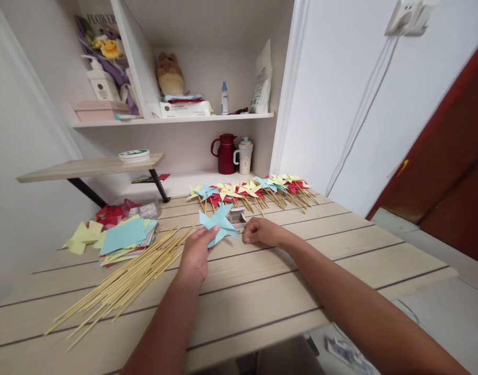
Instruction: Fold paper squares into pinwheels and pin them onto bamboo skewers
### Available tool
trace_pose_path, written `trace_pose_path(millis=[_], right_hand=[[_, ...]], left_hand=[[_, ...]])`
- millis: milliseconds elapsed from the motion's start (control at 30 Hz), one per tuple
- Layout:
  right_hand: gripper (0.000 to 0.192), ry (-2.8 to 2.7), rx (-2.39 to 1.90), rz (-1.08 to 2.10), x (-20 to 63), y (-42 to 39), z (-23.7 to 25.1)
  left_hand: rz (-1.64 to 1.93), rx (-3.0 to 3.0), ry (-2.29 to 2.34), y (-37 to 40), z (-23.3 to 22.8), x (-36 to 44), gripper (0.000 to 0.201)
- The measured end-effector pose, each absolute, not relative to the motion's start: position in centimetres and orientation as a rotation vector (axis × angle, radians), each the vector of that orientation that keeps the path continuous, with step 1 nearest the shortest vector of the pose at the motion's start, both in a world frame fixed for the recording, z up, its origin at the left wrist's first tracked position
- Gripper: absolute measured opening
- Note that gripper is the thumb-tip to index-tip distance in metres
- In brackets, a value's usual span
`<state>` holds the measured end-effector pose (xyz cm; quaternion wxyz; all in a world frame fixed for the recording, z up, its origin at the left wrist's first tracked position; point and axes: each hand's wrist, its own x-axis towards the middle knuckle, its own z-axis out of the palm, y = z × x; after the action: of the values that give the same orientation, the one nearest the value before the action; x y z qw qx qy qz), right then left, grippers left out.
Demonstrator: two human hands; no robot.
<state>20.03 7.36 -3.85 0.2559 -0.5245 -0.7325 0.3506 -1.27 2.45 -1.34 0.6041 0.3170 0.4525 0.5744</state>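
A light blue paper pinwheel [220, 223] is pinched between the thumb and fingers of my left hand [196, 252], above the table's middle. My right hand [259, 232] is just right of it, fingers curled together beside a small open box [237, 216]; anything between those fingertips is too small to make out. Left of my left hand lies a loose bundle of thin wooden sticks [133, 276]. Behind both hands, finished pinwheels on sticks [248, 191] in yellow, blue and red lie in a row.
A stack of coloured paper squares [125, 237] and a yellow pinwheel without a stick [83, 237] lie at the left, under a small raised shelf [94, 169]. A red jug [226, 154] and a speckled cup [245, 156] stand at the back, near the wall.
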Motion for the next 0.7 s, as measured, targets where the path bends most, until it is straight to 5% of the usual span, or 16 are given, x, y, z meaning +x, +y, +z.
trace_pose_path(millis=[700], right_hand=[[0.004,-1.977,-1.363,0.896,20.15,7.79,-3.70]], left_hand=[[1.299,0.779,1.016,2.62,-1.70,-1.40,0.024]])
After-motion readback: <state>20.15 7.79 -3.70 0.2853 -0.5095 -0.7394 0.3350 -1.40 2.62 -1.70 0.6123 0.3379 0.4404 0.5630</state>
